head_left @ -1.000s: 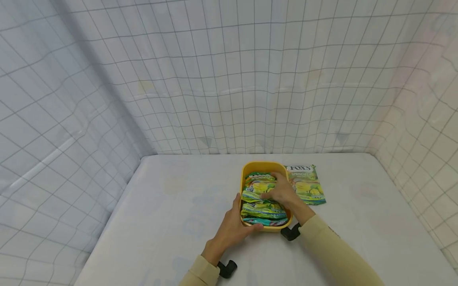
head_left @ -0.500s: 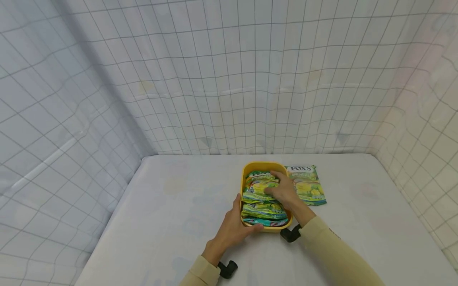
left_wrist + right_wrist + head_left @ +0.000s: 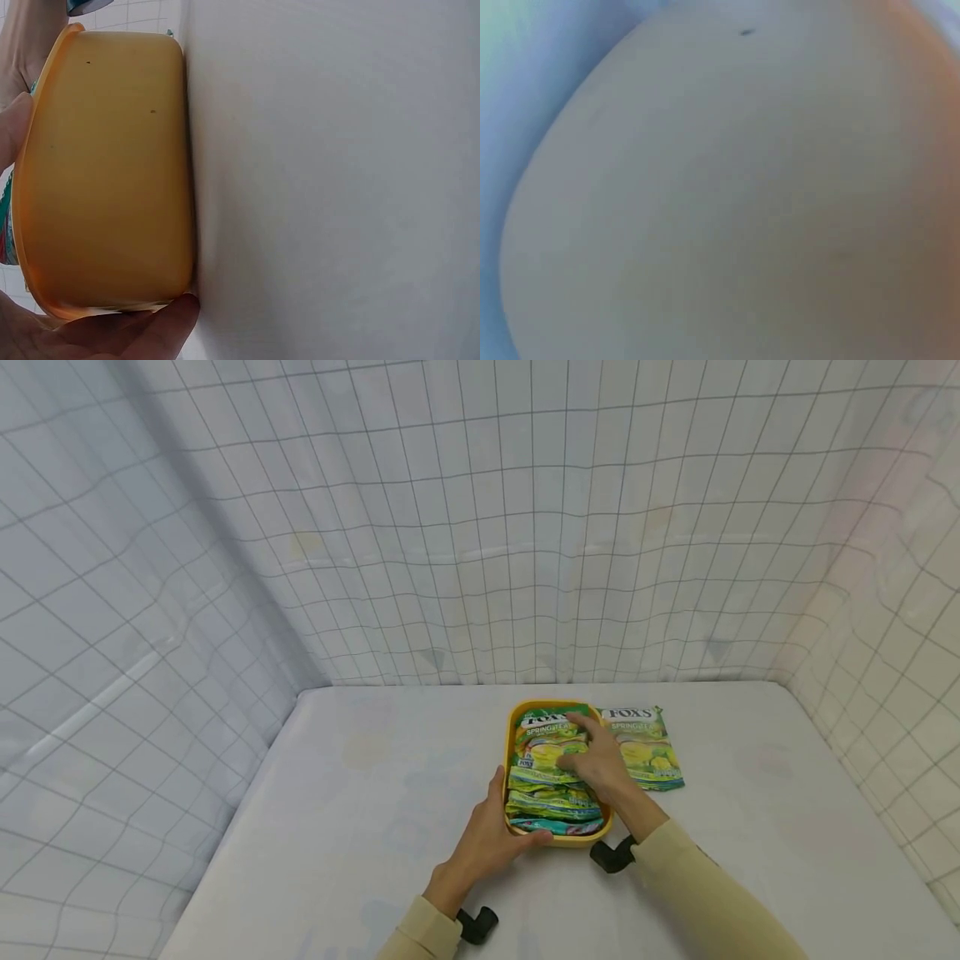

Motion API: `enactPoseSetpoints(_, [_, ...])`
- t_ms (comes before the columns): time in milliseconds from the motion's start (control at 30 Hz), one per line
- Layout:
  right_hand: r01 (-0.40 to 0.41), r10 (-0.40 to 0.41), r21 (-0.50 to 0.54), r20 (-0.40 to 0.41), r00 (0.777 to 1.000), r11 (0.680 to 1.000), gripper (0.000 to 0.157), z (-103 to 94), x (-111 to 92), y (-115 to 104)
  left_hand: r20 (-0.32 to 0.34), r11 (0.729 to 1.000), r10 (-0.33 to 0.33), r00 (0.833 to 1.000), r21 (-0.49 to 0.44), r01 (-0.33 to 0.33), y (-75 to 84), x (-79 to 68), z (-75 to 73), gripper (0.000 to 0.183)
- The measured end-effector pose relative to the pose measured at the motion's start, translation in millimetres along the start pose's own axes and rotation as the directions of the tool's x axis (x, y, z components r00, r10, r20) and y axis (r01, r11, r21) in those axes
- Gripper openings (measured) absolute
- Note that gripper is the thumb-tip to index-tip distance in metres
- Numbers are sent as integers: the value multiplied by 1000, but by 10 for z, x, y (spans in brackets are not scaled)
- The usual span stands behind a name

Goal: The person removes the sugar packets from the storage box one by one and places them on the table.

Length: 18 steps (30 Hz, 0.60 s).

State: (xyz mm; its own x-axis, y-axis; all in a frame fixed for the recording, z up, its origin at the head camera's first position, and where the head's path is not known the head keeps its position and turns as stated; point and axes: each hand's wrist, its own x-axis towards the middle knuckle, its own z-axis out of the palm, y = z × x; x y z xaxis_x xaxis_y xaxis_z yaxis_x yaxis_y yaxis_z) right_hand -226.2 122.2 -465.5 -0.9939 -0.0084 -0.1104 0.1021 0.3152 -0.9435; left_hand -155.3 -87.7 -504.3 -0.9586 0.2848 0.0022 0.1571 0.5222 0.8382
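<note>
Green candy packet (image 3: pixel 542 752) lies face up, glossy and flat, toward twelve o'clock in the yellow tub (image 3: pixel 112 172) — settling it seems the step in hand. Left grip (image 3: pixel 486 835) is clamped on the tub at seven o'clock; right grip (image 3: pixel 602 767) rests on the packet, thumb and forefinger apart — next calls for light pressing.
</note>
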Motion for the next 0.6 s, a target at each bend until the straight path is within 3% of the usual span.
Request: enactPoseSetpoints(600, [24,-27,76,35,999,997,82,-195,-40,18,4,1000,-8,1000,-12,8,-9,7,-6,127])
